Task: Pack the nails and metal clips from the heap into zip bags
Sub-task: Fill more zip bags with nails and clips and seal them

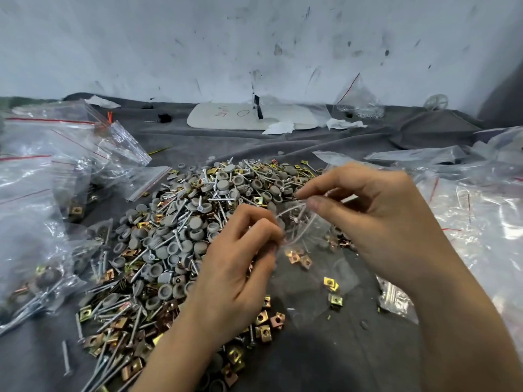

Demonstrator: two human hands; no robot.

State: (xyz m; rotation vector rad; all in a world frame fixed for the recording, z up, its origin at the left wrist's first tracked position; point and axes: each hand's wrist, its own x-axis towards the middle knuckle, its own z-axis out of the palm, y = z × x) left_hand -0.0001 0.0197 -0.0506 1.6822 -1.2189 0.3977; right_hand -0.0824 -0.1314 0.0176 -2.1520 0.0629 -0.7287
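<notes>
Grey cloth (325, 349) covers the surface below a scuffed white wall (254, 38). At centre, the left hand (235, 273) and right hand (376, 213) each pinch the mouth of a clear zip bag (311, 236) beside the heap (175, 236). The bag holds a few nails (297, 219) and clips (297, 257). If either pinch slips, the slack film could sag and spill them, and the nail points may pierce it. Filled bags (36, 267) lie at the left of the frame and empty bags (475, 210) at the right.

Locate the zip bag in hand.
Head view, right of centre: the zip bag is pinched between the left hand and right hand, at the right edge of the heap.
</notes>
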